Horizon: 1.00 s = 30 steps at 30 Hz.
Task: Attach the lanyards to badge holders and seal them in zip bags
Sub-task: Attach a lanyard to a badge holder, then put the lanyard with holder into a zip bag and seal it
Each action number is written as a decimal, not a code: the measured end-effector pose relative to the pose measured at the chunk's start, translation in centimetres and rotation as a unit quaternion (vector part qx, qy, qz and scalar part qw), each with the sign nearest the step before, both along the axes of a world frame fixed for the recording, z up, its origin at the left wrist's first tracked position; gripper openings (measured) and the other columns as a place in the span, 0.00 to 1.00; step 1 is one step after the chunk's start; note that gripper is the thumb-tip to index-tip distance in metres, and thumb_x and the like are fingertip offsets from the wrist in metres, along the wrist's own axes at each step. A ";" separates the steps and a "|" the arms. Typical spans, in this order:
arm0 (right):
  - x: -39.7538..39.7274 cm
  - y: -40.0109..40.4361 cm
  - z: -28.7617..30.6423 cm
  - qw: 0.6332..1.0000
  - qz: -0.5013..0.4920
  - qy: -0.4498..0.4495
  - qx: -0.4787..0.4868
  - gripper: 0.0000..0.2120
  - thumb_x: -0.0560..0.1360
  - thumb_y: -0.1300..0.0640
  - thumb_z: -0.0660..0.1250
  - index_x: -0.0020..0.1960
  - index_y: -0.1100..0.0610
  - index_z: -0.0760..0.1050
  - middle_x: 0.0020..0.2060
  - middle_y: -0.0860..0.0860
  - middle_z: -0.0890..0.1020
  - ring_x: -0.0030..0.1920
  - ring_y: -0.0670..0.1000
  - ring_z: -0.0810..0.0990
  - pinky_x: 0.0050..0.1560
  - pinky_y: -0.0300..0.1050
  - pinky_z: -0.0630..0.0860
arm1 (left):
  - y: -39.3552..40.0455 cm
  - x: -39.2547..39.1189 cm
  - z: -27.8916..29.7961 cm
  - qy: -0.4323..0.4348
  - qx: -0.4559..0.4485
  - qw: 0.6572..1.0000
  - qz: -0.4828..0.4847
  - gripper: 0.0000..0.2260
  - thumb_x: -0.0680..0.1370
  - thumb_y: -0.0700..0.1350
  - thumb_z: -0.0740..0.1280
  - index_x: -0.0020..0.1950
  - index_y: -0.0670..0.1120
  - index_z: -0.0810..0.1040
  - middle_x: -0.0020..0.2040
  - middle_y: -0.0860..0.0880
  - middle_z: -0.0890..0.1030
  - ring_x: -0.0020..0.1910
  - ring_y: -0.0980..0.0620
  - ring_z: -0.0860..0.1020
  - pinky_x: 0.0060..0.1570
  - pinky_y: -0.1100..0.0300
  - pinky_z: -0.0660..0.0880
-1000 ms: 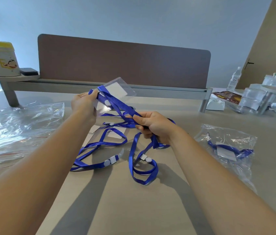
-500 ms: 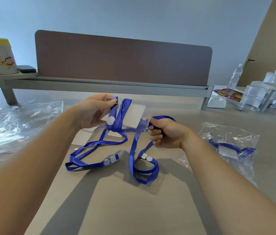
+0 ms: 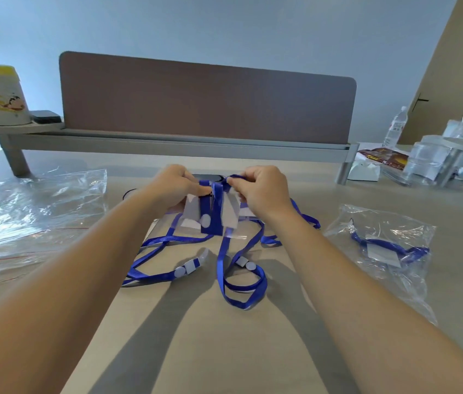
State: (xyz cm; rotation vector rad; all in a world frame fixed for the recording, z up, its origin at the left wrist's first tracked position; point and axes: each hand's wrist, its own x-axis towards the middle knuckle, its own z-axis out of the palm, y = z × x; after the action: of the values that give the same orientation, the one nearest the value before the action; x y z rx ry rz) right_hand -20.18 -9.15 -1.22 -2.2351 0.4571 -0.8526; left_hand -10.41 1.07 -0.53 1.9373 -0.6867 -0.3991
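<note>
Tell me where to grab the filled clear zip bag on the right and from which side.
Pinch the filled clear zip bag at its far top edge, coming from above with the right hand. It lies flat and crumpled on the beige table, so a raised edge probably gives the easiest hold, clear of the blue lanyard inside.

Both bare forearms reach forward and converge above the table. The left hand [image 3: 177, 185] and right hand [image 3: 261, 191] are raised side by side, fingers curled, thumbs and fingertips pinching, nearly touching each other.
</note>
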 end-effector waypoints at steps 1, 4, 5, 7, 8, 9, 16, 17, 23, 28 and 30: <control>0.0 0.4 -0.1 0.999 0.004 -0.008 -0.044 0.11 0.76 0.59 0.63 0.46 0.67 0.80 0.38 0.62 0.80 0.37 0.53 0.74 0.38 0.42 0.69 | -0.2 -0.1 0.0 0.009 -0.030 0.999 0.018 0.10 0.75 0.40 0.65 0.37 0.46 0.67 0.36 0.48 0.74 0.39 0.50 0.76 0.33 0.62 0.73; 0.2 1.0 -0.5 0.990 -0.004 -0.019 -0.140 0.11 0.76 0.61 0.62 0.50 0.66 0.80 0.46 0.61 0.82 0.46 0.56 0.77 0.43 0.42 0.68 | -0.7 -0.5 0.2 0.056 -0.100 0.992 0.051 0.10 0.74 0.41 0.67 0.36 0.45 0.68 0.36 0.46 0.75 0.40 0.49 0.76 0.31 0.62 0.75; 0.3 1.1 -0.7 0.987 -0.010 -0.028 -0.158 0.11 0.76 0.62 0.62 0.51 0.65 0.80 0.47 0.61 0.82 0.47 0.57 0.77 0.43 0.41 0.67 | -0.8 -0.6 0.3 0.071 -0.116 0.989 0.058 0.10 0.74 0.41 0.68 0.36 0.45 0.68 0.37 0.45 0.75 0.39 0.49 0.76 0.32 0.62 0.75; 0.3 1.2 -0.9 0.983 -0.018 -0.055 -0.174 0.09 0.75 0.64 0.63 0.51 0.66 0.80 0.46 0.62 0.81 0.46 0.58 0.78 0.38 0.35 0.65 | -1.0 -1.0 0.6 0.097 -0.144 0.983 0.061 0.10 0.74 0.41 0.68 0.35 0.44 0.70 0.37 0.44 0.75 0.37 0.49 0.76 0.35 0.61 0.74; 0.3 1.3 -0.9 0.983 -0.016 -0.065 -0.174 0.09 0.74 0.65 0.64 0.50 0.67 0.80 0.46 0.63 0.81 0.46 0.58 0.78 0.36 0.32 0.64 | -1.1 -1.1 0.6 0.102 -0.153 0.981 0.060 0.10 0.74 0.41 0.68 0.35 0.44 0.70 0.36 0.44 0.75 0.36 0.49 0.75 0.35 0.61 0.73; 0.2 1.3 -0.9 0.982 -0.013 -0.067 -0.176 0.09 0.74 0.65 0.64 0.50 0.67 0.80 0.46 0.63 0.81 0.46 0.58 0.78 0.36 0.30 0.63 | -1.2 -1.1 0.6 0.104 -0.158 0.980 0.061 0.09 0.74 0.40 0.68 0.35 0.43 0.71 0.36 0.44 0.75 0.35 0.50 0.74 0.36 0.61 0.73; -0.5 2.1 -0.7 0.964 0.079 0.060 -0.245 0.15 0.78 0.57 0.57 0.59 0.64 0.75 0.55 0.58 0.78 0.52 0.53 0.75 0.54 0.46 0.71 | -0.8 -0.7 0.3 0.157 -0.176 0.964 0.125 0.06 0.73 0.39 0.69 0.43 0.39 0.72 0.40 0.43 0.75 0.44 0.48 0.75 0.44 0.59 0.76; -0.6 2.3 -0.7 0.960 0.097 0.086 -0.247 0.17 0.78 0.54 0.59 0.61 0.63 0.73 0.56 0.57 0.77 0.53 0.52 0.74 0.56 0.45 0.71 | -0.5 -0.6 0.1 0.171 -0.172 0.961 0.130 0.06 0.73 0.39 0.69 0.42 0.40 0.72 0.37 0.45 0.73 0.40 0.50 0.74 0.40 0.61 0.75; -0.5 3.9 -1.1 0.912 0.087 0.141 -0.376 0.15 0.77 0.61 0.60 0.63 0.61 0.70 0.60 0.56 0.76 0.59 0.54 0.73 0.57 0.43 0.70 | 2.2 -0.2 -0.4 0.259 -0.130 0.946 0.142 0.08 0.74 0.40 0.68 0.38 0.40 0.72 0.35 0.46 0.71 0.32 0.53 0.69 0.19 0.66 0.74; 0.6 6.5 -1.2 0.893 0.097 0.083 -0.431 0.13 0.77 0.68 0.56 0.59 0.62 0.72 0.54 0.58 0.78 0.53 0.54 0.75 0.48 0.41 0.71 | 6.0 0.3 0.2 0.289 -0.108 0.944 0.121 0.05 0.77 0.40 0.63 0.43 0.39 0.73 0.38 0.45 0.77 0.35 0.54 0.76 0.21 0.68 0.74; 1.2 7.8 -1.4 0.896 0.116 0.082 -0.421 0.13 0.76 0.69 0.55 0.57 0.63 0.73 0.52 0.58 0.79 0.49 0.53 0.74 0.45 0.41 0.67 | 8.3 0.8 0.2 0.298 -0.100 0.942 0.120 0.08 0.78 0.41 0.62 0.42 0.38 0.73 0.34 0.44 0.80 0.31 0.53 0.79 0.22 0.68 0.75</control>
State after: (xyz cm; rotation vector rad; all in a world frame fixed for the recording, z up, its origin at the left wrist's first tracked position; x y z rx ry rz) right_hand -18.95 -1.35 -2.58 -3.0872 -0.1665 -0.8233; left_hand -9.60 9.37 -0.29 1.5629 -0.0887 -0.6931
